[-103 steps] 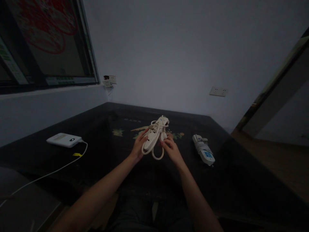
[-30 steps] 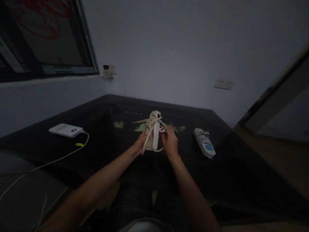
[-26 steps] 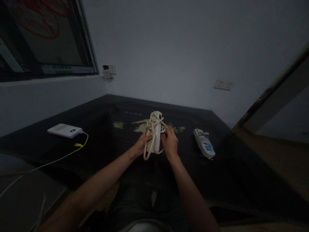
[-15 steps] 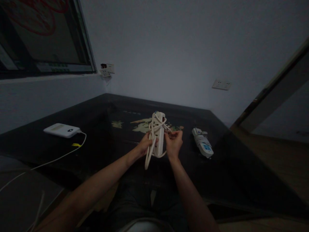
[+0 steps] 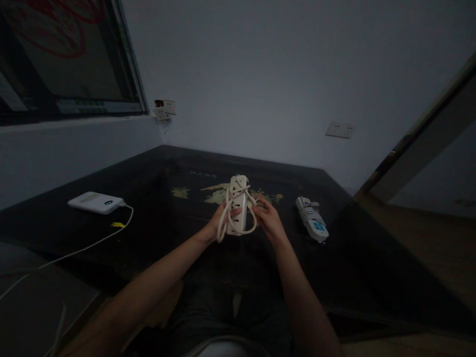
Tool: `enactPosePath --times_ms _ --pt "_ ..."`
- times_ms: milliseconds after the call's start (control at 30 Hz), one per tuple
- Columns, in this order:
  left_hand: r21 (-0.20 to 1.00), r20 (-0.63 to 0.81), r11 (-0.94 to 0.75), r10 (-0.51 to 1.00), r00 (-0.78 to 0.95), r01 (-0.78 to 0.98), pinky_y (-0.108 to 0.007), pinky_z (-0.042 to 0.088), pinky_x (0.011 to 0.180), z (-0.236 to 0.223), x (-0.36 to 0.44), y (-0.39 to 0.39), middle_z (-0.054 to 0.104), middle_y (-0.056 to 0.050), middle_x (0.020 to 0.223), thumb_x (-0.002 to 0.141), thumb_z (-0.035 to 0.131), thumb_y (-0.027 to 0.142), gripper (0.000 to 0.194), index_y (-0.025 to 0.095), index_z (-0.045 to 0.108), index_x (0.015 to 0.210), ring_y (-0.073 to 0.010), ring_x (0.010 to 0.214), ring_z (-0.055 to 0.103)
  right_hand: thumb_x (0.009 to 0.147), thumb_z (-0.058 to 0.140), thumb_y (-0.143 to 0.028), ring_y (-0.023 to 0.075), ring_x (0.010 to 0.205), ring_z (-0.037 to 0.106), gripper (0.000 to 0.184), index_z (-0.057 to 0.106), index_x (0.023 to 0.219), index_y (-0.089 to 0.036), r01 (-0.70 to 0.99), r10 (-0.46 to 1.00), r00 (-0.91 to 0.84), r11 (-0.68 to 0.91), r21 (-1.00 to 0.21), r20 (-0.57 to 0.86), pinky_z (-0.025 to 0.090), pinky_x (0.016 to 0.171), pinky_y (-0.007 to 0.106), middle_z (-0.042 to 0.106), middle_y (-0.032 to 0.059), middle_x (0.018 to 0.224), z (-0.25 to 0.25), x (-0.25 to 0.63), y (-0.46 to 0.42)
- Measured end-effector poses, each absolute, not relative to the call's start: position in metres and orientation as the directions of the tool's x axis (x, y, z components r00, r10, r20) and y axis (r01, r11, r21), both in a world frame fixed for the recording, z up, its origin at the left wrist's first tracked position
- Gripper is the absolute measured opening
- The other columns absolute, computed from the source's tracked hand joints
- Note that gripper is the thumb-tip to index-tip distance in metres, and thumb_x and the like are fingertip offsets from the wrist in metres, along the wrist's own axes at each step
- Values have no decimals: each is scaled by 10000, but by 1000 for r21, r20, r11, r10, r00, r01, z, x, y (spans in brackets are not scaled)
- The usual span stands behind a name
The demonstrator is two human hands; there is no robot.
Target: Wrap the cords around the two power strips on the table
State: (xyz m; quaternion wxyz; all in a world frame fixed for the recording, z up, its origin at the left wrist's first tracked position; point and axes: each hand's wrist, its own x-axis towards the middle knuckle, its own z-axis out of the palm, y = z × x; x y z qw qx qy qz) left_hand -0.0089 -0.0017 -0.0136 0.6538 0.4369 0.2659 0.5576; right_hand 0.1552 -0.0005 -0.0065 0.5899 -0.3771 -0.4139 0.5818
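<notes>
A white power strip point(image 5: 238, 220) is held upright above the dark table, its sockets facing me. My left hand point(image 5: 218, 218) is closed around its left side, the thumb lying across the front. The strip's white cord point(image 5: 222, 229) crosses its upper part and hangs in loops at both sides and below. To the right of the strip, my right hand point(image 5: 268, 218) is closed, fingertips pinching the cord by the right-hand loop. Part of the cord behind the strip is hidden.
A second power strip point(image 5: 316, 225), wrapped in its grey cord, lies on the table point(image 5: 357, 267) at right. At left are a white device point(image 5: 94, 202) with a plugged-in cable point(image 5: 92, 243) and a yellow scrap point(image 5: 118, 225). Wall sockets point(image 5: 340, 130) are behind.
The power strip has shifted slightly left and its lower end has risen a little. The cord now forms a wider loop at lower right, and my right hand has turned with its fingers pointing more leftward.
</notes>
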Motion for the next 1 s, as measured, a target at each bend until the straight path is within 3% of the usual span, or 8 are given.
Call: enactPosePath --times_ms 167,333,433,700,1000 --pt "900 99 4 972 213 -436 -348 499 797 -15 -11 0 699 -87 969 574 826 289 635 170 570 1143 -258 891 653 607 779 -380 77 493 545 356 604 869 -215 -513 999 35 35 -858 20 400 434 183 627 -53 659 -10 157 3" --pt "932 24 39 985 171 -359 -336 497 768 -22 -6 2 688 -88 956 447 874 278 686 158 594 1062 -247 857 640 540 825 -341 62 484 483 330 623 760 -201 -536 998 62 31 -844 -3 389 466 191 592 -68 601 -19 156 9" --pt "942 48 8 986 159 -336 -343 493 788 -22 -5 3 683 -94 971 446 871 288 682 154 596 1056 -251 872 636 519 838 -319 87 512 515 303 632 692 -180 -529 998 58 21 -848 -12 411 502 218 613 -37 588 -22 156 11" --pt "941 147 -69 965 217 -333 -385 437 909 -13 -2 1 657 -111 1076 530 837 320 655 148 592 1112 -269 980 608 580 804 -359 145 744 653 313 619 780 -204 -551 987 153 130 -824 53 512 684 260 704 3 802 -19 153 11" --pt "946 92 -24 976 196 -323 -339 471 829 -21 -2 -2 670 -98 1041 490 851 248 647 158 611 1084 -266 961 612 582 788 -456 135 605 662 444 511 837 -220 -538 941 336 237 -809 53 545 583 272 674 -23 759 -16 170 15"
